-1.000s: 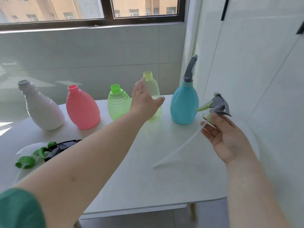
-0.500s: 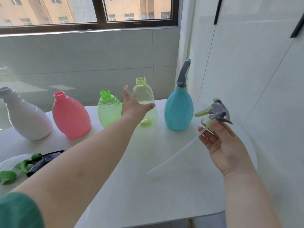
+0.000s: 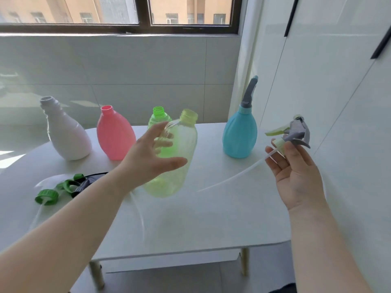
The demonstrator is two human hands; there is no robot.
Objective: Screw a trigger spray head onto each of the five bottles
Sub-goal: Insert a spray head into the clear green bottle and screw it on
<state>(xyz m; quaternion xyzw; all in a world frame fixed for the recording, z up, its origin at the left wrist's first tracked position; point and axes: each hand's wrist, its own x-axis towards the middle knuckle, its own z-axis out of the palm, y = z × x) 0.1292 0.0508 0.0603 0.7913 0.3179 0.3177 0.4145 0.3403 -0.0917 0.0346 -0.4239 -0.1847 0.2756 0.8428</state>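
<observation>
- Grips the yellow bottle (image 3: 182,144) at centre frame with the left hand (image 3: 148,159): thumb across the front, fingers (image 3: 155,129) curled round the back and seen through the clear wall.
- Tilted, with the open neck leaning to the upper right and the base low and blurred; cannot tell whether touching the table (image 3: 211,218).
- Holds a spray head (image 3: 298,132) at the right of the frame in the right hand (image 3: 296,176), palm up, fingers (image 3: 277,166) loosely curled, fingertips pinching the pale collar under the grey body; green trigger pointing left.
- Thin white tube (image 3: 230,177) running from that collar down-left towards the middle of the frame, just right of the yellow bottle.
- Upright along the far side of the table, left to right: white bottle (image 3: 67,138), pink bottle (image 3: 115,136), green bottle (image 3: 158,116), all open-necked; the green one partly hidden behind the left hand and yellow bottle.
- Upright between the two hands, apart from both: blue bottle (image 3: 240,138), carrying a grey head (image 3: 248,96).
- Heaped at lower left, beside the left forearm: spare heads (image 3: 65,186), green collars and a dark body.
</observation>
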